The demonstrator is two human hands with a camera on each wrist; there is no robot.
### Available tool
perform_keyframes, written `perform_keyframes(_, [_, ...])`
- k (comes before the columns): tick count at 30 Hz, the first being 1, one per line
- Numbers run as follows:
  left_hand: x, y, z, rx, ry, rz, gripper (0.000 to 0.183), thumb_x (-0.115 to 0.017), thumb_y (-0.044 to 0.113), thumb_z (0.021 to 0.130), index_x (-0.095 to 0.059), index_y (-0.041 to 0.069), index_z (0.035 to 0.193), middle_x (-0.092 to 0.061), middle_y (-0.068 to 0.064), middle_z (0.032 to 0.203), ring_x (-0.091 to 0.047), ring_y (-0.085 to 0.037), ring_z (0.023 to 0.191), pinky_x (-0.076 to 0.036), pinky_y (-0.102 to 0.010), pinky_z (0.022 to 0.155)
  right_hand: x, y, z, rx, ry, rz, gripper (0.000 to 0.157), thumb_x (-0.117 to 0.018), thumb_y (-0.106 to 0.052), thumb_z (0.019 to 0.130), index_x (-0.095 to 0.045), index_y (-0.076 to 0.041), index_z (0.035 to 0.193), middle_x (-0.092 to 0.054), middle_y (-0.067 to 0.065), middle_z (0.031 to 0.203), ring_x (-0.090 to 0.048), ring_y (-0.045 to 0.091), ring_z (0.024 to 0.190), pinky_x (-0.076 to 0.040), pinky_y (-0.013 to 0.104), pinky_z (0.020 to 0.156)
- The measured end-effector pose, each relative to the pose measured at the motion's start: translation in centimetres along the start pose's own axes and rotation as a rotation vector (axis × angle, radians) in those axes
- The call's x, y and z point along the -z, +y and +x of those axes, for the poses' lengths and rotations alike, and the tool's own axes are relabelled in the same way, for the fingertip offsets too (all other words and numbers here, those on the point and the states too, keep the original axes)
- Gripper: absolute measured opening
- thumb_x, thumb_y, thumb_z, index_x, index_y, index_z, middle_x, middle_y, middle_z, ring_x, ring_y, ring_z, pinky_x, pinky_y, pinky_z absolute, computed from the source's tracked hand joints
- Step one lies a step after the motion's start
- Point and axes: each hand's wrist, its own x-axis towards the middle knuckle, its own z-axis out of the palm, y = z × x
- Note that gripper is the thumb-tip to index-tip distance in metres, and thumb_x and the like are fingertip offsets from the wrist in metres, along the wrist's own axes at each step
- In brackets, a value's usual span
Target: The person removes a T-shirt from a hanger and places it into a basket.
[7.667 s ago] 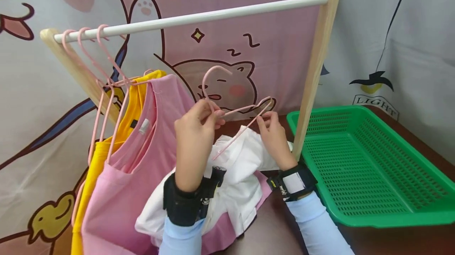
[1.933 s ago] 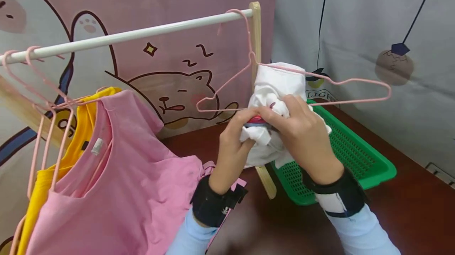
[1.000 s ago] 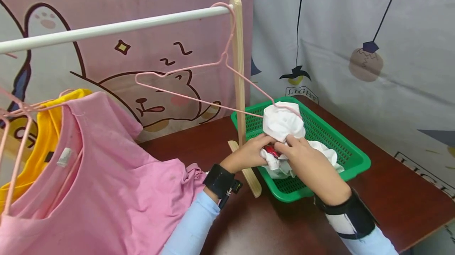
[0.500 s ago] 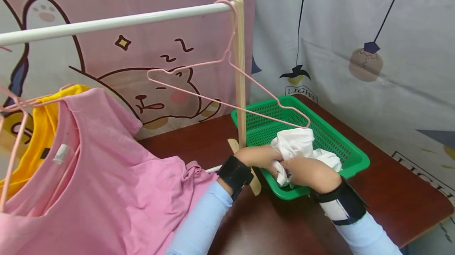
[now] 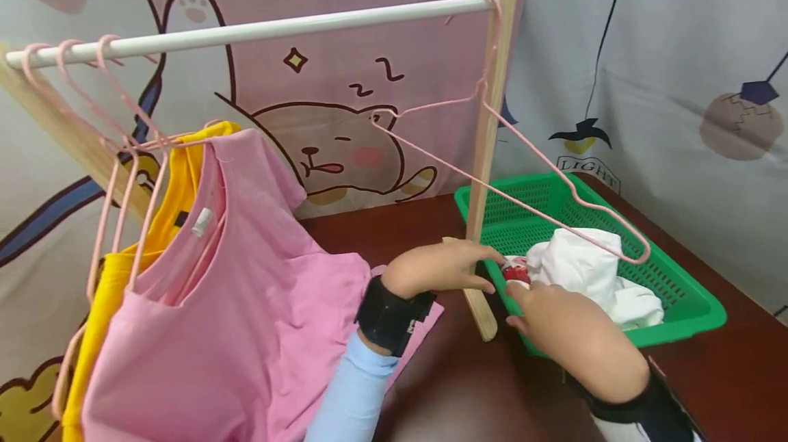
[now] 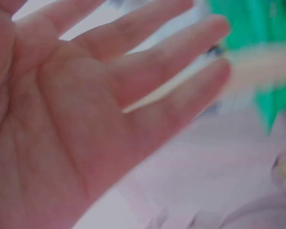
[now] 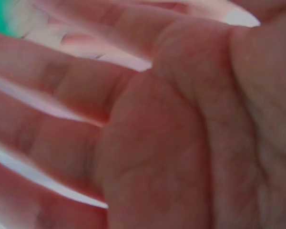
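Note:
A crumpled white garment (image 5: 581, 264) lies in the green plastic basket (image 5: 708, 315). A small red patch (image 5: 516, 272) shows at its near left end. My left hand (image 5: 440, 267) hovers by the basket's left rim, palm down. Nothing is in it; the left wrist view shows the same palm with spread fingers (image 6: 181, 62). My right hand (image 5: 572, 332) is over the basket's front edge, just before the garment. Its fingers (image 7: 62, 81) are straight and apart in the right wrist view. Whether its fingertips touch the cloth is hard to tell.
A bare pink hanger (image 5: 644, 248) hooks on the right end of the white rail (image 5: 308, 23), slanting over the basket. At the left, pink hangers carry a yellow shirt (image 5: 92, 332) and a pink shirt (image 5: 246, 278). The wooden post (image 5: 492, 107) stands beside the basket.
The white garment, earlier held in both hands, was lowered into the basket and let go. Both hands have drawn back towards me. The pink hanger first held now hangs on the rail's right end.

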Motion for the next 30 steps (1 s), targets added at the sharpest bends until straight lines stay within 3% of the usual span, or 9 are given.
perform_keyframes(4, [2.1,0.2,-4.5,0.177,0.306,0.162,0.035,-0.066,0.029,0.085,-0.062,0.012,0.116,-0.067,-0.003,0.103,-0.063,-0.016,0.092,-0.051,-0.026,0.080,0.8,-3.1,0.5,0.173,0.151,-0.017,0.029,-0.070,-0.036,0.080,-0.059,-0.019,0.101,-0.063,0.002,0.078,-0.062,0.018,0.064,-0.049,0.036,0.053])
perform_keyframes(7, [3.1,0.2,-6.8,0.340,0.621,0.331,0.026,-0.067,0.028,0.085,-0.066,0.010,0.104,-0.069,-0.005,0.095,-0.067,-0.021,0.086,-0.053,-0.034,0.074,1.7,-4.9,2.0,0.312,0.290,-0.062,0.023,-0.071,-0.032,0.080,-0.062,-0.018,0.095,-0.062,0.000,0.071,-0.060,0.015,0.060,-0.048,0.032,0.054])
perform_keyframes(10, [4.1,0.0,-8.2,0.508,0.939,0.467,0.020,-0.065,0.024,0.087,-0.067,0.007,0.096,-0.068,-0.008,0.092,-0.066,-0.027,0.083,-0.051,-0.039,0.075,2.6,-6.6,4.4,0.349,0.409,-0.086,0.018,-0.072,-0.032,0.079,-0.064,-0.019,0.090,-0.059,-0.003,0.065,-0.058,0.014,0.056,-0.044,0.034,0.051])
perform_keyframes(14, [5.8,-0.7,-8.8,0.665,1.305,0.481,0.021,-0.057,0.020,0.093,-0.066,0.003,0.100,-0.063,-0.013,0.100,-0.058,-0.032,0.094,-0.044,-0.042,0.086,2.7,-7.9,7.1,0.347,0.526,-0.003,0.013,-0.069,-0.027,0.083,-0.064,-0.016,0.080,-0.056,-0.002,0.060,-0.056,0.014,0.053,-0.042,0.030,0.046])
perform_keyframes(17, [7.3,-1.2,-9.6,0.787,1.515,0.406,0.024,-0.051,0.019,0.095,-0.063,0.001,0.105,-0.057,-0.017,0.105,-0.050,-0.034,0.100,-0.039,-0.041,0.090,2.2,-8.5,8.3,0.397,0.579,0.075,0.014,-0.068,-0.022,0.084,-0.062,-0.013,0.075,-0.057,0.000,0.059,-0.057,0.015,0.053,-0.043,0.026,0.045])
perform_keyframes(20, [8.8,-1.8,-10.5,1.000,1.559,0.314,0.027,-0.051,0.020,0.095,-0.057,0.000,0.112,-0.053,-0.020,0.108,-0.047,-0.036,0.102,-0.039,-0.042,0.090,1.8,-8.9,8.8,0.409,0.590,0.111,0.015,-0.067,-0.022,0.085,-0.061,-0.015,0.073,-0.057,-0.001,0.060,-0.060,0.017,0.055,-0.044,0.029,0.045])
perform_keyframes(24, [10.5,-2.7,-11.4,1.273,1.387,0.213,0.032,-0.052,0.023,0.095,-0.052,0.001,0.118,-0.058,-0.019,0.113,-0.056,-0.037,0.106,-0.045,-0.042,0.092,1.5,-9.1,9.5,0.417,0.601,0.123,0.016,-0.066,-0.022,0.085,-0.060,-0.015,0.071,-0.058,0.000,0.059,-0.061,0.019,0.058,-0.046,0.032,0.047])
perform_keyframes(27, [11.6,-3.3,-11.9,1.390,1.274,0.212,0.032,-0.049,0.024,0.096,-0.056,0.002,0.118,-0.065,-0.020,0.109,-0.063,-0.036,0.100,-0.050,-0.045,0.088,1.3,-9.1,9.9,0.422,0.563,0.137,0.016,-0.066,-0.022,0.085,-0.061,-0.015,0.072,-0.058,0.000,0.060,-0.061,0.020,0.057,-0.046,0.032,0.047])
perform_keyframes(30, [12.4,-3.7,-12.5,1.456,1.224,0.225,0.031,-0.047,0.025,0.097,-0.061,0.003,0.114,-0.068,-0.020,0.105,-0.064,-0.038,0.094,-0.052,-0.047,0.082,1.1,-9.2,10.3,0.425,0.496,0.161,0.013,-0.066,-0.023,0.085,-0.064,-0.015,0.075,-0.059,0.000,0.060,-0.060,0.019,0.056,-0.045,0.031,0.047])
